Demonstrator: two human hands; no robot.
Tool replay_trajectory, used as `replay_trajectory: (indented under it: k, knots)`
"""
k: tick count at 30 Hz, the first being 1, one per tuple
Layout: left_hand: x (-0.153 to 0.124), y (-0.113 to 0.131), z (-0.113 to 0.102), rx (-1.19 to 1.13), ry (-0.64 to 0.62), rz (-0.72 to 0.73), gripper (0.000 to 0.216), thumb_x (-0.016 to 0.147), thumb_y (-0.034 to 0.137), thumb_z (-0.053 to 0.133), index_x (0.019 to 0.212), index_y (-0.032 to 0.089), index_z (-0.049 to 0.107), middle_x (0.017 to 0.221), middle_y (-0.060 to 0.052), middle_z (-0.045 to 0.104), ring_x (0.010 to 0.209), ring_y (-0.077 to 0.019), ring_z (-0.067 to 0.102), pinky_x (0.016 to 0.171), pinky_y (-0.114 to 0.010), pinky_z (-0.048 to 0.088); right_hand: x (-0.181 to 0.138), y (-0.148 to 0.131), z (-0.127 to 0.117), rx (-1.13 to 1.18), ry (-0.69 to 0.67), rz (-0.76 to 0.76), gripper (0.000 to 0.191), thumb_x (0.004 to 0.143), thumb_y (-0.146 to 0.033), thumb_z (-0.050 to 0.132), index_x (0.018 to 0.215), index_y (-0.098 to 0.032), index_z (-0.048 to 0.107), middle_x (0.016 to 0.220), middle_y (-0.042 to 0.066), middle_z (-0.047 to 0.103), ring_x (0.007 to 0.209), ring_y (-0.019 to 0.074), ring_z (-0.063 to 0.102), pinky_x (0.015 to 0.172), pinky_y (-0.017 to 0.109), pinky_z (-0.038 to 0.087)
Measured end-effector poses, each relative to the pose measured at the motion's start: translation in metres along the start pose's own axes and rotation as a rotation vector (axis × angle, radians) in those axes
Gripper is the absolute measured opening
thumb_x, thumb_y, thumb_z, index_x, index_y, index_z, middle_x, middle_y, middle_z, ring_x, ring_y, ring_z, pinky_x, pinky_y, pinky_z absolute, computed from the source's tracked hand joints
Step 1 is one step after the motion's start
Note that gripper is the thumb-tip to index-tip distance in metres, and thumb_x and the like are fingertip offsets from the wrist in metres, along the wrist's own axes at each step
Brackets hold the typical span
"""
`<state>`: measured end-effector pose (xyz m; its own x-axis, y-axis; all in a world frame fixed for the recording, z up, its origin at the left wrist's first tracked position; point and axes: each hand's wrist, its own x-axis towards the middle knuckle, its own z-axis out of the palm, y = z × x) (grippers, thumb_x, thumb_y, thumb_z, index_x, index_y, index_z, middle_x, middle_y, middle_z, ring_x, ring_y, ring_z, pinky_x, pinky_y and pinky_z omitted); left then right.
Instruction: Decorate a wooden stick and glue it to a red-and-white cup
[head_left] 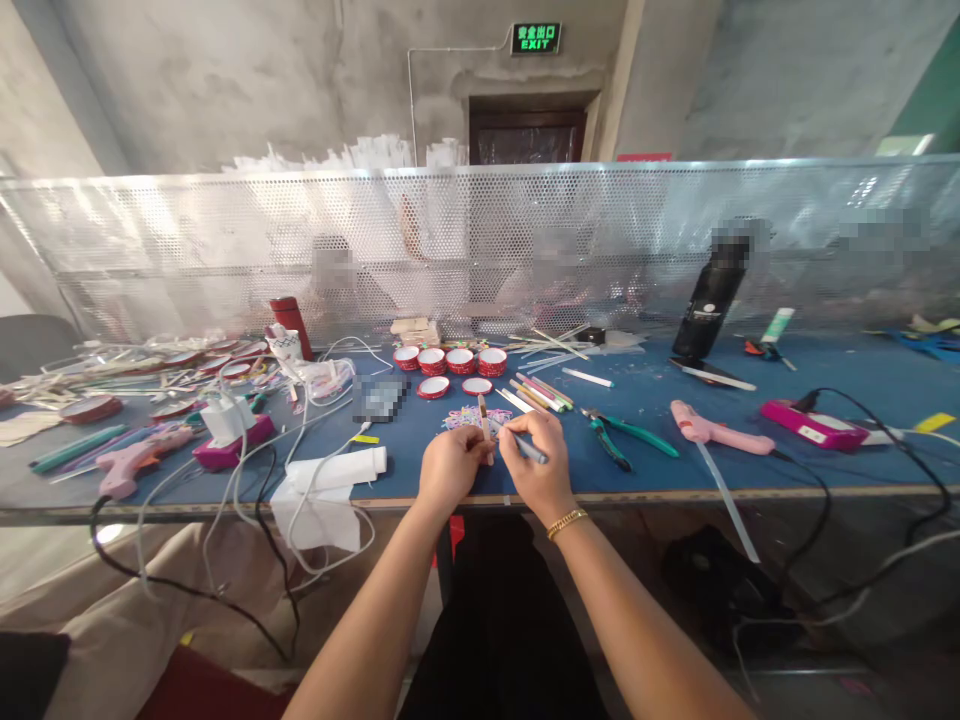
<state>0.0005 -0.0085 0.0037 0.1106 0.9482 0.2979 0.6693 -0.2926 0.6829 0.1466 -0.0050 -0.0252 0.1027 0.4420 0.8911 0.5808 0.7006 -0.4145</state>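
My left hand (pixel 448 466) is closed in a pinch on a thin wooden stick (pixel 484 415) that stands up from its fingers. My right hand (pixel 534 462) is closed around a grey pen-like tool (pixel 525 448), its tip pointing left at the stick. Both hands hover at the near edge of the blue table (pixel 750 455). A gold bracelet (pixel 567 521) sits on my right wrist. Just behind the hands lies a small heap of coloured bits (pixel 466 417).
Red-and-white tape rolls (pixel 450 361) and coloured sticks (pixel 541 392) lie behind the hands. Green pliers (pixel 622 436) and a pink glue gun (pixel 716 430) lie to the right, another glue gun (pixel 135 462) and cables to the left. A black bottle (pixel 710 298) stands by the mesh partition (pixel 600 240).
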Motion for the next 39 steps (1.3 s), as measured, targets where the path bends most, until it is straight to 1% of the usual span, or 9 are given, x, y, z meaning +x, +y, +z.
replay_trajectory:
  k: [6,13,18,26,32,36,39]
  knots:
    - [0.0000,-0.0018,0.0010,0.015,0.019,0.024,0.024,0.085,0.028,0.059,0.063,0.021,0.061,0.065,0.002,0.066,0.063,-0.0141,0.055,0.060,-0.025,0.031,0.0008,-0.0009,0.0005,-0.008,-0.017,-0.020,0.013,0.089,-0.020,0.058,0.076,-0.024,0.055,0.073,0.000,0.066,0.076,0.0214,0.059,0.083,0.040,0.043]
    - [0.0003,-0.0011,-0.0001,0.002,0.003,0.024,0.023,0.084,0.029,0.058,0.063,0.021,0.061,0.063,0.002,0.065,0.061,-0.0139,0.054,0.060,-0.025,0.032,0.0000,0.0001,-0.0002,-0.010,0.001,0.012,0.014,0.089,-0.020,0.058,0.076,-0.024,0.055,0.072,0.001,0.064,0.077,0.0220,0.059,0.082,0.039,0.044]
    - [0.0003,-0.0013,0.0011,0.001,0.015,0.027,0.024,0.084,0.030,0.058,0.062,0.021,0.059,0.063,0.002,0.064,0.061,-0.0137,0.054,0.059,-0.026,0.031,0.0013,-0.0016,-0.0009,0.007,-0.008,-0.016,0.014,0.089,-0.020,0.059,0.076,-0.023,0.056,0.072,0.000,0.065,0.077,0.0218,0.059,0.082,0.039,0.043]
    - [-0.0003,0.0004,-0.0008,0.013,0.016,0.017,0.023,0.084,0.026,0.059,0.063,0.021,0.060,0.065,0.002,0.066,0.064,-0.0138,0.056,0.060,-0.025,0.032,0.0003,-0.0004,0.0010,-0.012,0.005,0.011,0.015,0.089,-0.021,0.058,0.075,-0.023,0.054,0.071,0.000,0.063,0.074,0.0207,0.058,0.083,0.039,0.043]
    - [0.0006,-0.0029,0.0010,0.014,0.024,0.015,0.023,0.084,0.026,0.059,0.062,0.020,0.058,0.064,0.002,0.065,0.062,-0.0134,0.054,0.059,-0.025,0.030,0.0006,-0.0018,0.0004,0.006,-0.003,-0.018,0.015,0.089,-0.020,0.058,0.075,-0.024,0.055,0.072,0.001,0.064,0.076,0.0213,0.058,0.080,0.038,0.043]
    - [0.0005,-0.0041,0.0014,0.011,0.023,0.013,0.023,0.085,0.027,0.060,0.062,0.020,0.060,0.064,0.002,0.065,0.062,-0.0133,0.054,0.060,-0.025,0.030,0.0004,-0.0022,0.0006,0.010,-0.016,-0.017,0.013,0.089,-0.020,0.059,0.077,-0.023,0.056,0.073,0.001,0.065,0.077,0.0214,0.058,0.081,0.038,0.043]
    - [0.0002,-0.0027,0.0005,0.007,0.017,0.011,0.023,0.084,0.026,0.060,0.062,0.020,0.061,0.065,0.002,0.067,0.062,-0.0133,0.055,0.060,-0.025,0.031,-0.0003,-0.0014,0.0012,-0.001,0.002,-0.003,0.014,0.089,-0.020,0.058,0.076,-0.023,0.055,0.072,0.001,0.064,0.077,0.0216,0.057,0.080,0.038,0.043]
